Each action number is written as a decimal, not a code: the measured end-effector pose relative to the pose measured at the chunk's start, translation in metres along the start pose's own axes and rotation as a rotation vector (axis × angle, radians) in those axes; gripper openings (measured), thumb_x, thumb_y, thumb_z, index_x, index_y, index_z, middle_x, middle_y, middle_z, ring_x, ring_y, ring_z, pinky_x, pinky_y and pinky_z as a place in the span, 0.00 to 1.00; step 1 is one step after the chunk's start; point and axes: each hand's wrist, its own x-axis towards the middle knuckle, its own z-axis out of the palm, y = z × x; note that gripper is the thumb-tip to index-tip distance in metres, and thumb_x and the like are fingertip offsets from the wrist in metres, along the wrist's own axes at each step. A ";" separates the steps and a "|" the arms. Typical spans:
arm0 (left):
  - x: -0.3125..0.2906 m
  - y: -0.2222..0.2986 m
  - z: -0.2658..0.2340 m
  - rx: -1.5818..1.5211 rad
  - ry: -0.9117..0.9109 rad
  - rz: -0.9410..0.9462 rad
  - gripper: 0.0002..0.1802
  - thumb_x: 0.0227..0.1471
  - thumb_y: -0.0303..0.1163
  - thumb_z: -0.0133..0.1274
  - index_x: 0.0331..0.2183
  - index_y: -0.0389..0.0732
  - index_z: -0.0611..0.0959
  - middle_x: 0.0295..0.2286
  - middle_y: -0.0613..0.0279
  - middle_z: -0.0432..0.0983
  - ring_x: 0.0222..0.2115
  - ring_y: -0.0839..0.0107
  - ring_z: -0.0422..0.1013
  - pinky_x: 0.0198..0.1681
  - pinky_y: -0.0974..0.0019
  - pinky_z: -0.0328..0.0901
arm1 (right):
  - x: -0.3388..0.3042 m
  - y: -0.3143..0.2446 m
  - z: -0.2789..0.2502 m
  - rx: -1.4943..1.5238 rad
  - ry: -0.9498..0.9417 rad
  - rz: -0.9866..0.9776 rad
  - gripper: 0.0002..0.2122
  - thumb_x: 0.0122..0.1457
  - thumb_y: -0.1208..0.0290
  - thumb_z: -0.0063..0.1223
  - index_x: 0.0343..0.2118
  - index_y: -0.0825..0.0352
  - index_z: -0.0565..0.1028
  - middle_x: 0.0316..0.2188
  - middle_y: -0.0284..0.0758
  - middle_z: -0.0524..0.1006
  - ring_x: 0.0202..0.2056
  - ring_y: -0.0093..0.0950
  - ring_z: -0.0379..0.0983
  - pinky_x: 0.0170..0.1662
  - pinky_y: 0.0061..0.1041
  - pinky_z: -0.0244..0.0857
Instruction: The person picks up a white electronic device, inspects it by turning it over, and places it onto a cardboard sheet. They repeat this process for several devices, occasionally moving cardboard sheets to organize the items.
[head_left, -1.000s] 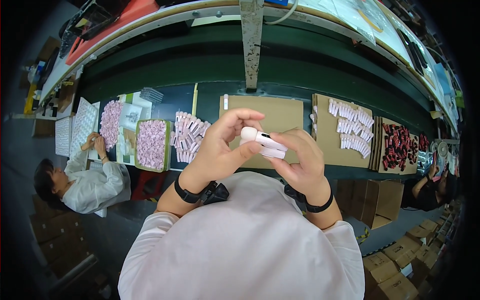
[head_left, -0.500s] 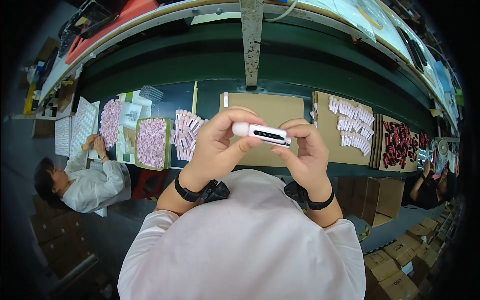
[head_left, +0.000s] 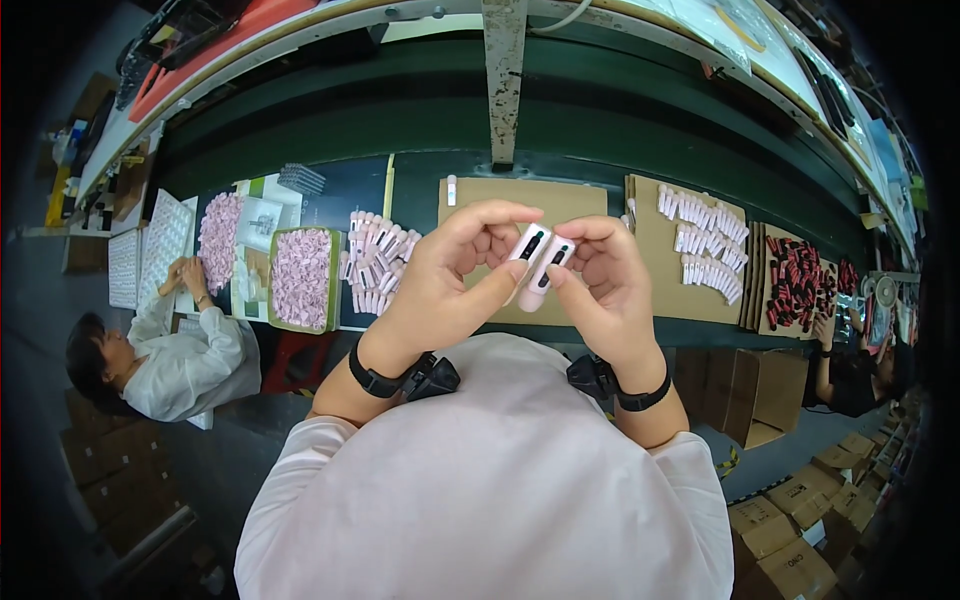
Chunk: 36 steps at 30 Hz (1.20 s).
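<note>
Two small pale pink tube-shaped devices, each with a dark oblong panel, are held up side by side before my chest. One pink device is pinched between the thumb and fingers of my left hand. The thumb and forefinger of my right hand grip the other pink device, whose rounded end points down toward me. Both stand slanted, panels facing up, close against each other. Below them lies a brown cardboard sheet, with a single pink device at its far left corner.
Left of the sheet lies a pile of pink devices, then a green-rimmed tray of small pink parts. Rows of pink devices cover cardboard at right, beside black-and-red pieces. Co-workers sit at both sides; a post stands ahead.
The two devices have turned from lying nearly crosswise to slanting upright, with their panels now both showing. My hands have rotated with them. The co-worker at right has shifted an arm.
</note>
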 end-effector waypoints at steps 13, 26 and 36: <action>-0.002 -0.012 0.009 -0.094 0.076 -0.041 0.19 0.52 0.19 0.52 0.47 0.33 0.70 0.36 0.59 0.73 0.36 0.76 0.72 0.40 0.71 0.68 | 0.000 0.003 0.003 0.065 -0.018 0.145 0.14 0.57 0.84 0.50 0.47 0.73 0.68 0.40 0.35 0.73 0.41 0.21 0.71 0.45 0.21 0.65; -0.024 -0.181 -0.049 0.618 0.201 -0.231 0.09 0.50 0.23 0.54 0.36 0.36 0.76 0.32 0.59 0.76 0.33 0.69 0.74 0.35 0.67 0.68 | -0.015 0.169 -0.025 -0.551 -0.006 0.386 0.10 0.56 0.79 0.54 0.42 0.68 0.74 0.32 0.35 0.77 0.28 0.22 0.74 0.33 0.21 0.68; 0.028 -0.250 -0.101 1.104 0.173 0.118 0.09 0.43 0.24 0.57 0.31 0.39 0.76 0.33 0.60 0.76 0.36 0.57 0.72 0.41 0.56 0.66 | 0.050 0.275 -0.012 -0.873 -0.055 0.021 0.09 0.50 0.80 0.55 0.35 0.66 0.73 0.36 0.38 0.76 0.36 0.38 0.75 0.38 0.33 0.70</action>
